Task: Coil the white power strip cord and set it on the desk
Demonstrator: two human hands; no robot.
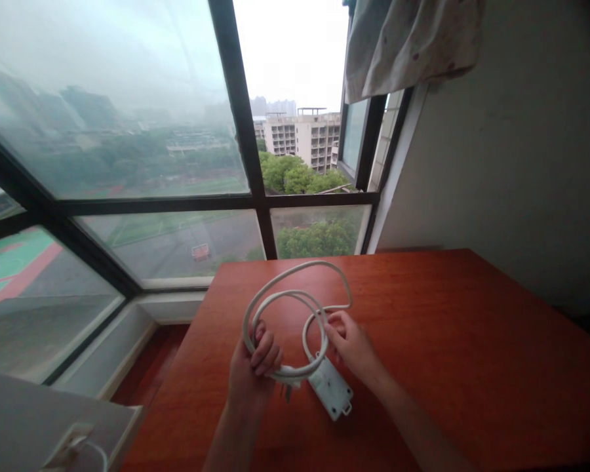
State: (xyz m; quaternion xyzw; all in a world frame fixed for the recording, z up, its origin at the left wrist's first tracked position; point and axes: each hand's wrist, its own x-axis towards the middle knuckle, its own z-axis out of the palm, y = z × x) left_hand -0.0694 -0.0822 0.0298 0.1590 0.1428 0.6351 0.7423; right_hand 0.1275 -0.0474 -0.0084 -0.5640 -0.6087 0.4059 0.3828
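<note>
holding looped cord (295, 373) (both hands (261, 357))

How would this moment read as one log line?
left hand: grips coiled white cable | right hand: at cable loop | power strip: on table

Table (472, 367): near edge cut off below.
Cable (297, 373): part hidden inside the left hand (263, 357).
Plug (288, 391): blurred, prongs hard to make out.
White box (332, 388): far end partly behind the cable.
Wall socket (71, 444), beyond the table's left edge: blurred.
</note>
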